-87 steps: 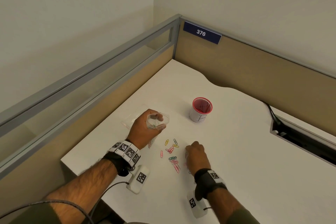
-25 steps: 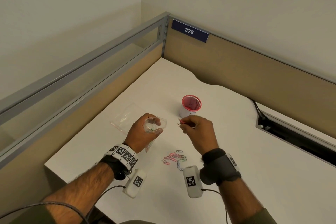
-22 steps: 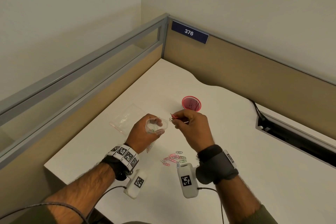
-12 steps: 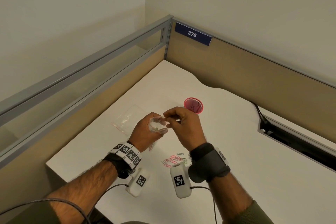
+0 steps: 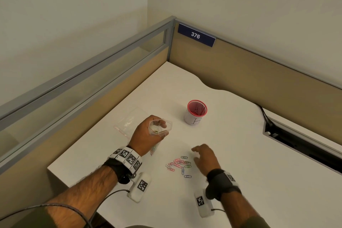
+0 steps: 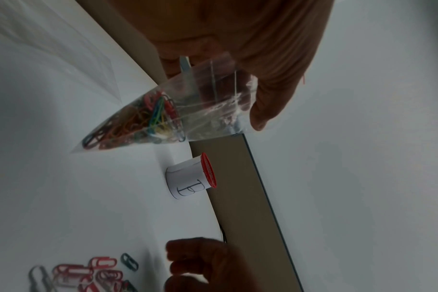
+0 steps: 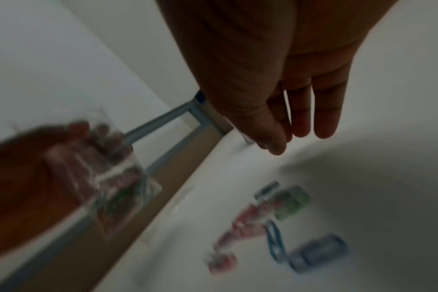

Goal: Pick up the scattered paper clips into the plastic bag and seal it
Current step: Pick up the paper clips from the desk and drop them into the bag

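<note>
My left hand grips a clear plastic bag near its mouth and holds it open above the white desk. In the left wrist view the plastic bag hangs to a point, with several coloured paper clips inside. A loose cluster of pink, green and blue paper clips lies on the desk. My right hand hovers just right of that cluster, fingers straight and relaxed, holding nothing. The same scattered clips appear blurred below it.
A red mesh cup with a white paper label stands behind the clips. A second, flat plastic bag lies left of my left hand. Cubicle partitions bound the desk at back and left. A cable slot opens at the right.
My right hand carried a clip to the bag's mouth, let it go there, and has come back down beside the cluster on the desk. The left hand kept holding the bag.
</note>
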A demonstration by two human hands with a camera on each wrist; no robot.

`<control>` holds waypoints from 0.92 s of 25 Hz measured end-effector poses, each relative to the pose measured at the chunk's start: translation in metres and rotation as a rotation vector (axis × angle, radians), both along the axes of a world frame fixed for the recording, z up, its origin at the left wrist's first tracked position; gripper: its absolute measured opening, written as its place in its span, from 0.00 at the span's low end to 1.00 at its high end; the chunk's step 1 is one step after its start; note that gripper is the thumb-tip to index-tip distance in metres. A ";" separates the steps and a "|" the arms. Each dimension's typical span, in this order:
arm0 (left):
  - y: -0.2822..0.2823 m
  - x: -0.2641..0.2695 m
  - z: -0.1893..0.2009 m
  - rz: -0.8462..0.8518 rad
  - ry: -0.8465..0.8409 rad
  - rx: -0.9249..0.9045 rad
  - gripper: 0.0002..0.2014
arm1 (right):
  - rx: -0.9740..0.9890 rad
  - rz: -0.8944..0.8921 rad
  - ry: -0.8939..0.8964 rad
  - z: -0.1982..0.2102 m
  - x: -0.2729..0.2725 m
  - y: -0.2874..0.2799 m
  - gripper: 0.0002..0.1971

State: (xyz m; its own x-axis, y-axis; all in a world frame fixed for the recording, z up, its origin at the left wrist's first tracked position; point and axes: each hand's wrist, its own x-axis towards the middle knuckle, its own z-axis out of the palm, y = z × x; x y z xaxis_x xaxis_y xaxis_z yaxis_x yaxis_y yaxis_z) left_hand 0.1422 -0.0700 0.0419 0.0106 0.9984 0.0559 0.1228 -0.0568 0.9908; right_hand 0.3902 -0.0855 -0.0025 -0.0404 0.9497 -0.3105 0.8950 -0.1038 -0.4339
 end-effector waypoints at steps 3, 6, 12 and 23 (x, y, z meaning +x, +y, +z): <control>0.000 0.000 0.000 -0.006 -0.009 -0.001 0.14 | -0.014 0.116 -0.092 -0.019 -0.016 -0.013 0.19; 0.001 0.002 0.001 -0.008 -0.003 0.004 0.14 | 0.014 0.205 -0.086 -0.020 -0.035 -0.022 0.15; 0.002 -0.002 0.002 0.010 -0.031 -0.004 0.14 | 0.006 0.094 -0.009 -0.012 -0.012 -0.051 0.20; -0.001 -0.005 0.006 0.018 -0.033 0.002 0.13 | 0.000 -0.026 0.051 -0.014 -0.049 -0.037 0.16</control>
